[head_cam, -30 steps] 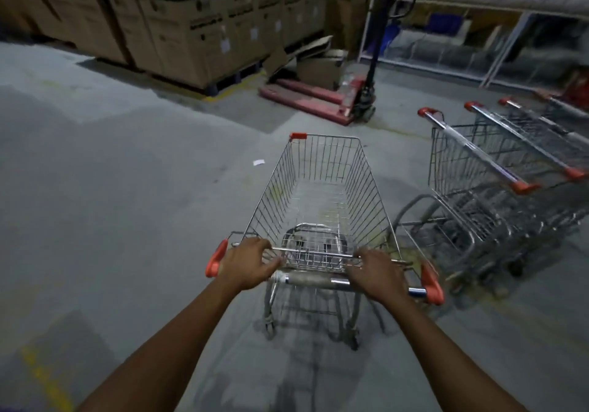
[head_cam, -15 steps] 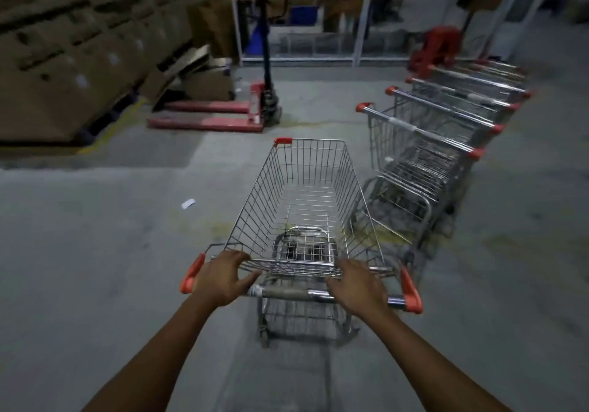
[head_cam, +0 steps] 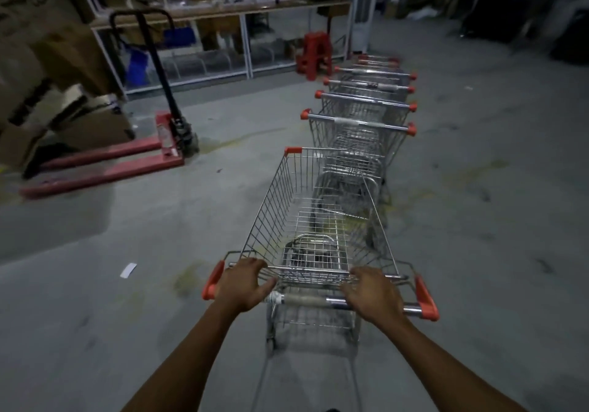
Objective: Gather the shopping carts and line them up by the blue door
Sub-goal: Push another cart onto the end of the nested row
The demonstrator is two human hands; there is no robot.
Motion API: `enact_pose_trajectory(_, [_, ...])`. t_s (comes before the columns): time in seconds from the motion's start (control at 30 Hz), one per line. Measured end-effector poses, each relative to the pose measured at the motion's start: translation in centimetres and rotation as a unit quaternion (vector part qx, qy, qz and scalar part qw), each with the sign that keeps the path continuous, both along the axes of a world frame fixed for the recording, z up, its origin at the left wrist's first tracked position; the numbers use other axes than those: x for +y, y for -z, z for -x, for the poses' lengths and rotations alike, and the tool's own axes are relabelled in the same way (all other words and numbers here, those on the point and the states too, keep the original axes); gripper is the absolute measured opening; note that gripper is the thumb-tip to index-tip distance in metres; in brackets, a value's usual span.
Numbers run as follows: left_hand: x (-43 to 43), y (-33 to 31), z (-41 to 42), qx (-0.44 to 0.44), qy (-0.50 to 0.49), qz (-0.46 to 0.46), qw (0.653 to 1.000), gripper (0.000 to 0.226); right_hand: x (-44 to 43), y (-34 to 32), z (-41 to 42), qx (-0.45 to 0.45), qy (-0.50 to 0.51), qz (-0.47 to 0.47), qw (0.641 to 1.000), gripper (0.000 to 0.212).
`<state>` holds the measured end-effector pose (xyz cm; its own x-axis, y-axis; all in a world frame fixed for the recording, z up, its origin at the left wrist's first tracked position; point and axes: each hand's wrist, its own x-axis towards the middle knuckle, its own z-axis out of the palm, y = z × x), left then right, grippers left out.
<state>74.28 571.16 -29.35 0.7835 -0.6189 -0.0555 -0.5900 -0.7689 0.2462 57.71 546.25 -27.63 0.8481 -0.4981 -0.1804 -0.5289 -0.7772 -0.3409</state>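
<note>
An empty wire shopping cart (head_cam: 287, 201) with red corner caps stands right in front of me. My left hand (head_cam: 243, 285) grips the left end of its handle bar, and my right hand (head_cam: 373, 297) grips the right part. The cart's nose points at the back of a row of several nested carts (head_cam: 360, 124) that stretches away toward the shelving. Its front end overlaps the rear of the last cart in that row. No blue door shows in this view.
A red pallet jack (head_cam: 134, 153) lies on the floor at the left, with cardboard boxes (head_cam: 63, 118) behind it. White shelving (head_cam: 223, 29) and a red stool (head_cam: 314, 53) stand at the back. A paper scrap (head_cam: 128, 269) lies on the concrete.
I have swung the cart to the right, so it now lines up behind the row of nested carts instead of standing beside it. Both hands stayed on the handle.
</note>
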Motion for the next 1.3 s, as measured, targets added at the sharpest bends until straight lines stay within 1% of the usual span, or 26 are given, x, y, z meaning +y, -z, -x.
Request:
enact_pose_trajectory(0.17, [-0.6, -0.1, -3.7, 0.007, 0.041, 0.010, 0.999, 0.081, 0.9, -0.4, -1.8, -0.004, 0.051, 0.003, 0.999, 0.054])
enact_pose_trajectory(0.3, [-1.5, 0.3, -6.9, -0.006, 0.081, 0.016, 0.997, 0.071, 1.0, 0.0, -3.4, -0.016, 0.074, 0.017, 0.997, 0.047])
enact_pose_trajectory(0.4, [-2.6, 0.2, -9.4, -0.005, 0.101, 0.018, 0.995, 0.073, 0.8, 0.2, -5.0, -0.008, 0.081, 0.026, 0.996, 0.046])
enact_pose_trajectory(0.53, [-4.8, 0.2, -12.4, 0.002, 0.118, 0.014, 0.993, 0.066, -0.5, 0.3, -7.1, -0.008, 0.097, 0.037, 0.995, 0.047])
enact_pose_trajectory(0.6, [-6.2, 0.3, -13.6, 0.003, 0.123, 0.014, 0.992, 0.069, -1.7, 0.2, -8.0, -0.004, 0.102, 0.042, 0.994, 0.049])
enact_pose_trajectory(0.67, [-7.6, 0.2, -14.7, 0.004, 0.126, 0.012, 0.992, 0.076, -3.1, 0.0, -9.2, -0.008, 0.109, 0.042, 0.993, 0.053])
enact_pose_trajectory(0.8, [-10.7, 0.2, -16.9, 0.021, 0.130, 0.004, 0.991, 0.073, -5.9, -0.3, -11.5, -0.010, 0.119, 0.050, 0.992, 0.055])
enact_pose_trajectory(0.9, [-12.5, 0.2, -18.3, 0.025, 0.121, 0.000, 0.992, 0.082, -7.7, -0.5, -13.0, -0.008, 0.104, 0.056, 0.993, 0.058])
enact_pose_trajectory(0.97, [-13.4, 0.2, -19.2, 0.029, 0.120, 0.007, 0.992, 0.086, -8.7, -0.9, -14.0, -0.016, 0.108, 0.046, 0.993, 0.056])
enact_pose_trajectory(1.07, [-14.7, 0.5, -20.6, 0.028, 0.125, 0.018, 0.992, 0.085, -9.8, -1.0, -15.5, -0.024, 0.112, 0.046, 0.992, 0.045])
enact_pose_trajectory(1.3, [-15.8, 0.9, -25.0, 0.009, 0.136, 0.016, 0.990, 0.086, -10.4, -0.5, -19.4, -0.023, 0.126, 0.062, 0.990, 0.042])
